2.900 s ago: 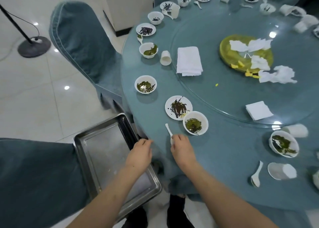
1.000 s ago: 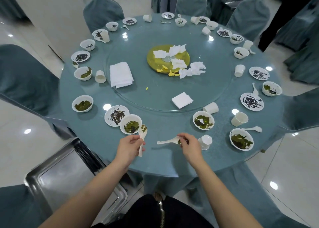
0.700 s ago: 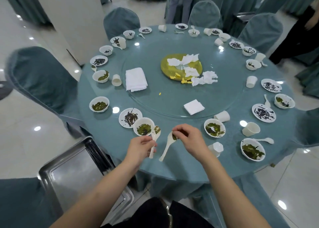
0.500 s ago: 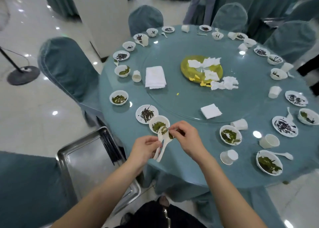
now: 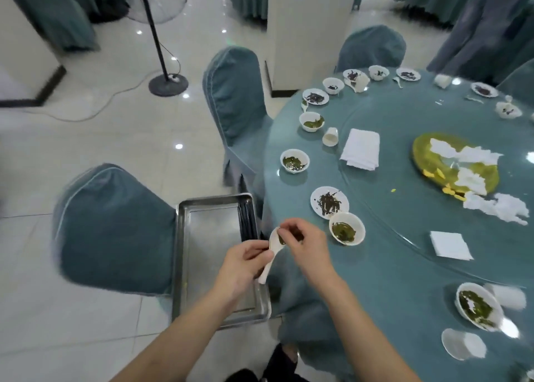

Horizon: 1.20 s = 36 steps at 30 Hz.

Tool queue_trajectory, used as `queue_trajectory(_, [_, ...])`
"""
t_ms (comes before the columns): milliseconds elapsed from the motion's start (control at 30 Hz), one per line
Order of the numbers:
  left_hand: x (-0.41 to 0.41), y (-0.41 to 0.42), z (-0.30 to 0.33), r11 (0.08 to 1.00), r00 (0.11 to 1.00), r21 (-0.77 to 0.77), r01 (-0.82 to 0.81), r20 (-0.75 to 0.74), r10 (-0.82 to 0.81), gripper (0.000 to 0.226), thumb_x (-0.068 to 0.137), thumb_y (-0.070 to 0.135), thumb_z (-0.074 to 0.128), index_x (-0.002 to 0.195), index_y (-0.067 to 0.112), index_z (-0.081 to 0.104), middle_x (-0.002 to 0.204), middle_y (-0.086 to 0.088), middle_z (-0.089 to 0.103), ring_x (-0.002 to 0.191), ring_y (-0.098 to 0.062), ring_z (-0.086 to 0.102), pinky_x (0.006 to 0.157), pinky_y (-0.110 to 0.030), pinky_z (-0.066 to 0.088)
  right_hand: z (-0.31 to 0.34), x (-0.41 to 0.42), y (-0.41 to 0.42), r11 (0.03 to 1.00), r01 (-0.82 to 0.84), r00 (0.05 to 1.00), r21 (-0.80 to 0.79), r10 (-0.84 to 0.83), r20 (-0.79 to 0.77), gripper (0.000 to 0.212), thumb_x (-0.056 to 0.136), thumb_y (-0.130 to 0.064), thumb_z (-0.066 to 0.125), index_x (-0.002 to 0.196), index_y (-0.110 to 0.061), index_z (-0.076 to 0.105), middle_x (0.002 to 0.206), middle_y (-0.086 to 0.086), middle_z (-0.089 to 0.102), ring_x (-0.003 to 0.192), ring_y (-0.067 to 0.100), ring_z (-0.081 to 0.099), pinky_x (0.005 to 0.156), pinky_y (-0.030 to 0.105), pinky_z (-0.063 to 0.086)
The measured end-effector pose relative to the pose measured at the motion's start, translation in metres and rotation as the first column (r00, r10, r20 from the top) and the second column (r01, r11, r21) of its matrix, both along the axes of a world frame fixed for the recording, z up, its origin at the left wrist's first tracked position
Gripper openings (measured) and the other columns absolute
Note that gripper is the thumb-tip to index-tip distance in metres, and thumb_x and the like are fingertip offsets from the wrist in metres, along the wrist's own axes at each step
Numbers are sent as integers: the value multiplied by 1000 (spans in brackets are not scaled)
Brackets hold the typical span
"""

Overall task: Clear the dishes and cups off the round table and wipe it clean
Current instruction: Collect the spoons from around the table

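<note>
Both hands moved left off the counter [image 5: 404, 266] edge, now above steel tray [image 5: 202, 208]. Spoons [image 5: 270, 254] merged: left hand [image 5: 245, 266] grips the handles, right hand [image 5: 303, 247] pinches at the bowl end.

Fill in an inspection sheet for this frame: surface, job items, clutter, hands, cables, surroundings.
Surface: round table, teal cloth, glass turntable.
Job's things: white spoons held above the table edge; bowl of greens and smeared plate nearby; steel tray beside the table.
Clutter: crumpled napkins, yellow dish, folded towel.
Hands: left hand grips the spoons; right hand pinches at the bowl end.
Cables: fan cord across the floor.
Surroundings: covered chairs, pillar.
</note>
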State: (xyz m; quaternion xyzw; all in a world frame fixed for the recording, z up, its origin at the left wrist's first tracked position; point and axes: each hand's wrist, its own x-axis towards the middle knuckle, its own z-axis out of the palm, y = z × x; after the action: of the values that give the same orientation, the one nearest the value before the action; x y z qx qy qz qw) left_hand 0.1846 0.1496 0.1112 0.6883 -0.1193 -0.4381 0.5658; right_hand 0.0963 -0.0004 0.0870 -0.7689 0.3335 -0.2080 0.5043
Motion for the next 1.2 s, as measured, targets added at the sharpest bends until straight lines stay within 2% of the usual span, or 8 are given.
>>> queue_trajectory(100, [21, 36, 7, 1000, 998, -8, -19, 63, 20, 24, 89, -2, 73, 110, 12, 71, 89, -10, 75, 73, -7, 70, 68, -20, 55, 5, 29, 32, 998, -59, 998, -34, 59, 2, 10, 89, -14, 76, 93, -24, 75, 86, -11, 74, 83, 9, 69, 81, 31, 56])
queue_trajectory(267, [68, 124, 11, 994, 981, -41, -102, 163, 107, 31, 89, 2, 75, 113, 19, 71, 88, -8, 78, 76, -8, 71, 71, -15, 53, 20, 87, 111, 981, -178, 984, -81, 179, 13, 8, 92, -17, 74, 96, -24, 75, 89, -14, 72, 87, 8, 69, 81, 24, 54])
queue_trajectory(500, [166, 320, 3, 955, 928, -35, -294, 230, 294, 33, 87, 11, 79, 107, 37, 72, 93, 9, 79, 90, -6, 74, 80, -21, 57, 19, 197, 278, 951, -291, 956, -102, 293, 9, 17, 98, -20, 66, 113, -27, 72, 105, -17, 71, 89, 7, 65, 74, 16, 50])
queue_trajectory(600, [202, 393, 10, 903, 883, -43, -428, 193, 427, 32, 90, 10, 76, 105, 38, 72, 92, 10, 79, 88, -5, 74, 70, -15, 55, 19, 246, 330, 922, -353, 935, -163, 340, -101, 17, 99, -24, 63, 114, -29, 71, 107, -18, 69, 92, 2, 62, 74, 15, 47])
queue_trajectory(700, [234, 442, 13, 856, 842, -32, -516, 168, 513, 30, 91, 17, 77, 113, 37, 71, 97, 6, 78, 88, -4, 74, 76, -16, 56, 23, 287, 362, 870, -414, 905, -268, 362, -224, 19, 100, -30, 59, 117, -30, 69, 110, -18, 66, 94, 0, 61, 80, 21, 48])
queue_trajectory(833, [280, 466, 16, 842, 830, -33, -538, 154, 536, 29, 92, 22, 76, 110, 43, 69, 97, 5, 78, 87, -7, 74, 81, -23, 54, 27, 330, 376, 794, -441, 893, -419, 342, -292, 21, 100, -29, 58, 118, -25, 68, 116, -14, 63, 106, 8, 58, 93, 28, 47])
queue_trajectory(967, [341, 476, 21, 843, 832, -4, -537, 162, 531, 28, 93, 20, 75, 115, 35, 68, 93, 3, 78, 84, -8, 74, 75, -18, 49, 18, 386, 379, 752, -373, 927, -544, 279, -250, 19, 98, -22, 63, 114, -17, 71, 112, -3, 66, 105, 20, 59, 95, 35, 48])
queue_trajectory(1200, [511, 469, 24, 878, 870, 96, -469, 217, 442, 25, 94, 18, 73, 116, 30, 69, 90, 3, 78, 79, -12, 73, 71, -23, 49, -13, 561, 367, 783, -316, 945, -536, 209, -251, 21, 98, -24, 60, 117, -20, 69, 118, -3, 65, 109, 23, 58, 94, 37, 45])
